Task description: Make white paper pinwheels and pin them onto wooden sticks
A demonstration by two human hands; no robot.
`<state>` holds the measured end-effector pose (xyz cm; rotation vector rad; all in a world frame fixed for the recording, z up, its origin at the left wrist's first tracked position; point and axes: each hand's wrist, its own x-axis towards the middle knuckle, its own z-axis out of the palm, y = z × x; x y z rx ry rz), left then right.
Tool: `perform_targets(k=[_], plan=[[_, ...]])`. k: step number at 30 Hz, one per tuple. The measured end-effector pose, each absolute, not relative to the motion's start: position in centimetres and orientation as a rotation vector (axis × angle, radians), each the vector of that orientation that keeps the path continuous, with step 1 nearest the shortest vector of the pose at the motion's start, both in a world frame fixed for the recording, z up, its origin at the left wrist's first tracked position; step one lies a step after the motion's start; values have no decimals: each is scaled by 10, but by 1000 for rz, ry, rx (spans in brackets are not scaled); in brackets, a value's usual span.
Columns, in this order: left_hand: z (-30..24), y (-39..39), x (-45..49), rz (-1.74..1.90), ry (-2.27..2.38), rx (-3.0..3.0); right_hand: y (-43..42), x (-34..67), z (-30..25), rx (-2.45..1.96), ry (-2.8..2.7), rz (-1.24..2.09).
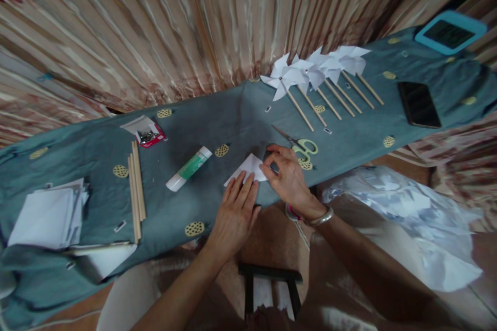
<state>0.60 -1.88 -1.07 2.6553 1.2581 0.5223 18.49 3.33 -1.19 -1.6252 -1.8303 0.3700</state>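
Note:
A small white sheet of paper (253, 164), folded to a triangle, lies on the cloth near the table's front edge. My left hand (236, 212) rests on its lower left part with the fingers stretched out flat. At the paper's right corner, the thumb and forefinger of my right hand (286, 175) are pinched together on it. Just beyond that hand lie scissors (305, 149) with light green handles, their blades pointing up and left. A green and white glue stick (189, 168) lies to the left of the paper.
Several white paper pinwheels (281, 78) on sticks lie at the back right, near a phone (418, 104) and a blue-framed clock (450, 32). At left are an open box of metal pins (149, 135), wooden sticks (135, 191) and stacked paper (46, 214). A plastic bag (411, 217) hangs below the front edge.

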Motion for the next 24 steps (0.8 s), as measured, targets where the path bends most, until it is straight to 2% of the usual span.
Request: perform_targets(k=[24], plan=[[-16, -18, 6, 384, 1245, 2759, 24, 188, -11, -1597, -1886, 343]])
